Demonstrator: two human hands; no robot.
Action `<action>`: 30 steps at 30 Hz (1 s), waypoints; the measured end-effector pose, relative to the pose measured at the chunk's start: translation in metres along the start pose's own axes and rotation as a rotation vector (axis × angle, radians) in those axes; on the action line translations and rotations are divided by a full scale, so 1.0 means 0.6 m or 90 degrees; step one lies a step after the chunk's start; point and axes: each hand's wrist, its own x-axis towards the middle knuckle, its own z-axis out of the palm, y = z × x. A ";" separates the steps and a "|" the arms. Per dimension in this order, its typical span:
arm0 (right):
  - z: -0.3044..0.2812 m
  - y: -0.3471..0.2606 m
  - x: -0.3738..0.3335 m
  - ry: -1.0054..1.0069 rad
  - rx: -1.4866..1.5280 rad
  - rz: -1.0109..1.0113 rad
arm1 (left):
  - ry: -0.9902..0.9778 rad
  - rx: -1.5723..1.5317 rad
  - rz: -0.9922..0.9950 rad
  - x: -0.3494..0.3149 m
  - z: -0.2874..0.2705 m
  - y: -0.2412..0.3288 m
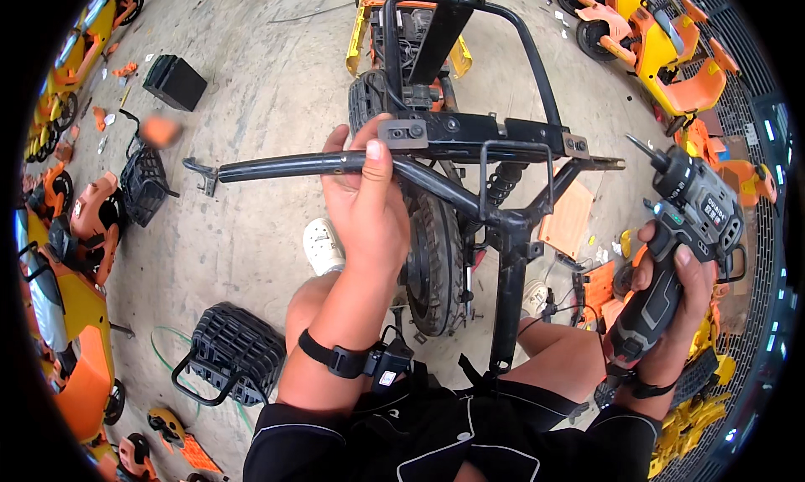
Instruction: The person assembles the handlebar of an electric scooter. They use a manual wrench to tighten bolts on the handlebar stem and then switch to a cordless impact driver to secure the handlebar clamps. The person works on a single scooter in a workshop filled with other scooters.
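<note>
Shirt, left hand on frame, drill in right hand, basket on floor

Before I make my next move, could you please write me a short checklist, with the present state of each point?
1. Left grip around the black frame: ok.
2. Right grip holding the drill: ok.
3. Drill bit apart from the frame: ok.
4. Trigger released: cannot tell.
5. Floor on the left free of objects: not ok, a black basket lies there.
</note>
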 end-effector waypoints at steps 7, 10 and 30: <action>-0.162 0.158 0.011 0.109 0.182 0.104 | -0.005 0.007 0.035 0.002 -0.008 -0.009; -0.181 0.204 0.010 0.145 0.199 0.116 | -0.007 0.001 0.042 0.006 -0.017 -0.015; -0.399 0.416 -0.011 0.143 0.714 0.288 | 0.114 0.392 -0.161 -0.053 -0.117 0.005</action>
